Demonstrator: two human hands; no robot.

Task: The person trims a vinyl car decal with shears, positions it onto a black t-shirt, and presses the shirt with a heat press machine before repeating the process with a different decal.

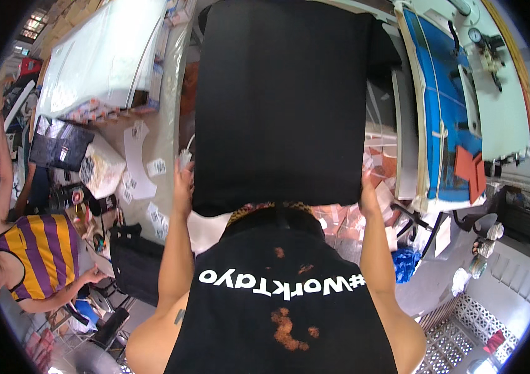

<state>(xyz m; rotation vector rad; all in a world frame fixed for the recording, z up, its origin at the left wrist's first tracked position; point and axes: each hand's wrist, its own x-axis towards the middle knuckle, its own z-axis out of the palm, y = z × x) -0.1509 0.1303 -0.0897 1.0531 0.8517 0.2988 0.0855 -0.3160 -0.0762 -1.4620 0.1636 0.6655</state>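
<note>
A black T-shirt (280,106) lies spread flat and smooth in front of me, apparently over a flat board that it hides. A sleeve juts out at its far right. My left hand (183,190) grips the shirt's near left edge, and my right hand (369,194) has hold of the near right edge. Fabric covers part of the fingers on both sides. Between the hands, the near hem hangs just in front of my body.
On the left, a plastic-covered stack (106,53) and paper pieces (137,159) lie on a table. A person in a striped top (44,255) works there. To the right stand a blue panel (442,106) and a pale machine with a gauge (475,35). A blue bag (406,264) sits below.
</note>
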